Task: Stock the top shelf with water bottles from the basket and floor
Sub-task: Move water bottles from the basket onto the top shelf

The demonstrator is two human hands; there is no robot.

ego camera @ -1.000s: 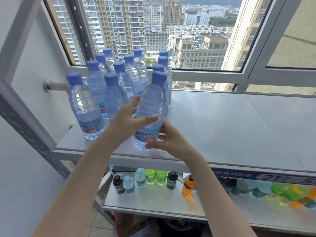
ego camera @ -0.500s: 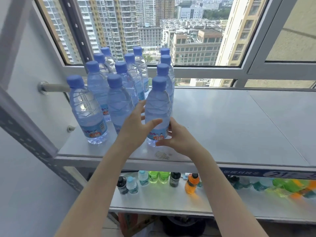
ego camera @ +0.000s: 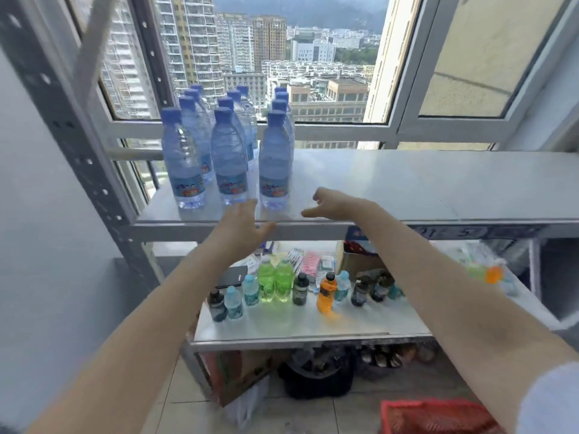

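The water bottles [ego camera: 228, 158] are grouped upright in three rows at the left end of the top shelf [ego camera: 407, 183], with the foremost set near its front edge. Nothing is held by the left hand [ego camera: 242, 220] or the right hand [ego camera: 329, 203]. Both are seen relaxed, fingers loose, at the shelf's front edge, near the front-right bottle [ego camera: 275, 161]. A red basket [ego camera: 435, 416] is seen on the floor below.

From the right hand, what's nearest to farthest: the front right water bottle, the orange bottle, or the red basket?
1. Front right water bottle, just left of the right hand.
2. Orange bottle, on the lower shelf.
3. Red basket, down on the floor.
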